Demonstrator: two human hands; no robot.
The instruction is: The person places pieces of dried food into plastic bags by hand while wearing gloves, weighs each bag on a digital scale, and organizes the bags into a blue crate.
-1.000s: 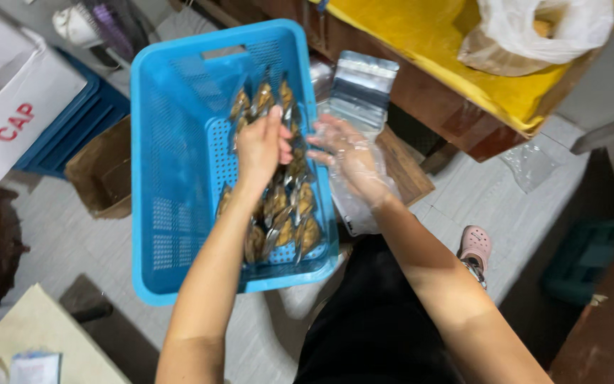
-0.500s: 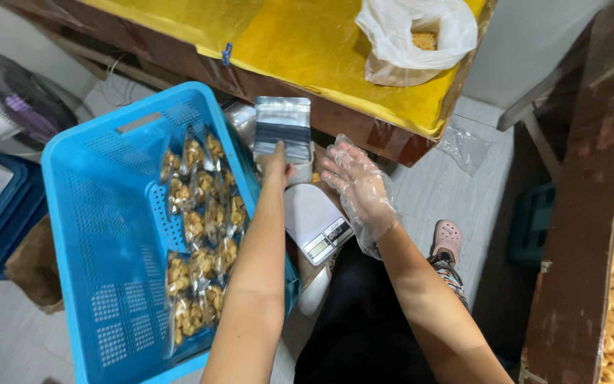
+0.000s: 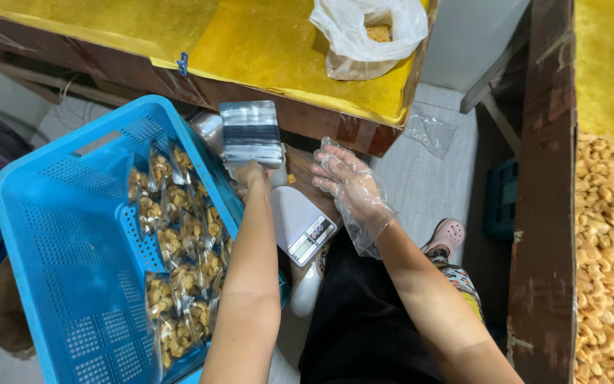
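A single head-worn camera looked steeply down over the person's forearms and lap, close to the work. It faced a yellow-covered wooden table (image 3: pixel 264 50) ahead, a blue perforated plastic crate (image 3: pixel 58 249) at left, and pale cashews (image 3: pixel 609 249) at right.

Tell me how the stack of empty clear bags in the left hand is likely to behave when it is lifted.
The stack of empty bags probably weighs little, since the left hand holds it up by its lower edge alone. It stands fairly straight, so stacked it seems stiffer than a single bag. The glossy film looks slippery; loose bags might slide apart.
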